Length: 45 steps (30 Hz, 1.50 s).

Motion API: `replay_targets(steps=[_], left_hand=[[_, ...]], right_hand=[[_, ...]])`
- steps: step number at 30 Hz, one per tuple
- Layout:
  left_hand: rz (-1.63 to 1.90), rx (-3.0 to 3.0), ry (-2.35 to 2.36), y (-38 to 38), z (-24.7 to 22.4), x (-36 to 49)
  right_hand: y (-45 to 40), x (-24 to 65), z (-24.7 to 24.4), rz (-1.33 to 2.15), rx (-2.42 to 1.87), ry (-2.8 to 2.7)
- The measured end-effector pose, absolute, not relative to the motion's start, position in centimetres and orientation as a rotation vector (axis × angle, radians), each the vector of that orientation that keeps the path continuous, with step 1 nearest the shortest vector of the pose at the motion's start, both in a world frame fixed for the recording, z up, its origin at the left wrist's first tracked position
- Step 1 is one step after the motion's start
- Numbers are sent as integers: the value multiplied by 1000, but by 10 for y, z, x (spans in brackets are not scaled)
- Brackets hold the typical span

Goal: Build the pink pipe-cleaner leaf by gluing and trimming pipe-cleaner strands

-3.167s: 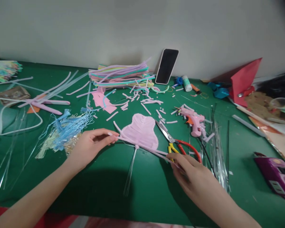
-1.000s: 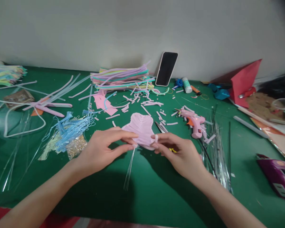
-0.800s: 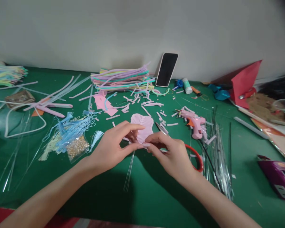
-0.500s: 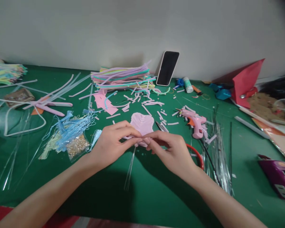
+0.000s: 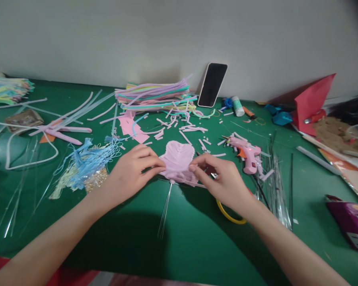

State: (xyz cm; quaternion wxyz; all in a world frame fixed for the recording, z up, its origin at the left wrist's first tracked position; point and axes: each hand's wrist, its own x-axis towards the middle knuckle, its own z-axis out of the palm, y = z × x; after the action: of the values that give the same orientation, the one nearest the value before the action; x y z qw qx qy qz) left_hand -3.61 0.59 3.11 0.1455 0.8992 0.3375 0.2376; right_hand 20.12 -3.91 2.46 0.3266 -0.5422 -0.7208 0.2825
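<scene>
A lilac flower piece of fuzzy pipe cleaners [image 5: 179,155] lies in the middle, its ribbed petal pointing away from me. Thin wires [image 5: 165,212] run from its base toward me. My left hand [image 5: 137,172] pinches the left edge between thumb and fingers. On the opposite side, my right hand [image 5: 220,174] has thumb and forefinger closed at the right edge, where a lilac strip sticks out under the fingers. Scissors with a yellow-lined handle loop [image 5: 232,217] lie partly hidden beneath my right hand.
A pink glue gun [image 5: 247,153] and clear sticks or wires [image 5: 279,194] lie to the right. Pipe cleaner bundles [image 5: 155,97] and a propped phone [image 5: 212,85] stand behind. Blue tassels [image 5: 92,163] are left; a purple box [image 5: 349,222] sits far right.
My hands have moved apart from the base of the lilac piece to its two sides, uncovering its lower part. The scissors' yellow handle lining has come into view.
</scene>
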Motion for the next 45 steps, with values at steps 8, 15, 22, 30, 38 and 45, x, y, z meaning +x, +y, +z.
replay_targets(steps=[8,15,22,30,38,45], left_hand=[[499,2846,973,8,10,-85],[405,3023,982,10,1,-102],[363,3149,902,10,0,-104],[306,3100,929,7,8,-109],[388,2985,805,-15,34,-52],[60,2831,614,-31,-14,-19]], right_hand=[[-53,255,3,362,-1443,-2360],[-60,270,-6,272,-1524,-2416],[-69,272,-1,135,-1469,-2493],[-82,269,8,158,-1503,-2490],[-80,230,24,2,-1435,-2461],[-72,207,-2,16,-1385,-2517]])
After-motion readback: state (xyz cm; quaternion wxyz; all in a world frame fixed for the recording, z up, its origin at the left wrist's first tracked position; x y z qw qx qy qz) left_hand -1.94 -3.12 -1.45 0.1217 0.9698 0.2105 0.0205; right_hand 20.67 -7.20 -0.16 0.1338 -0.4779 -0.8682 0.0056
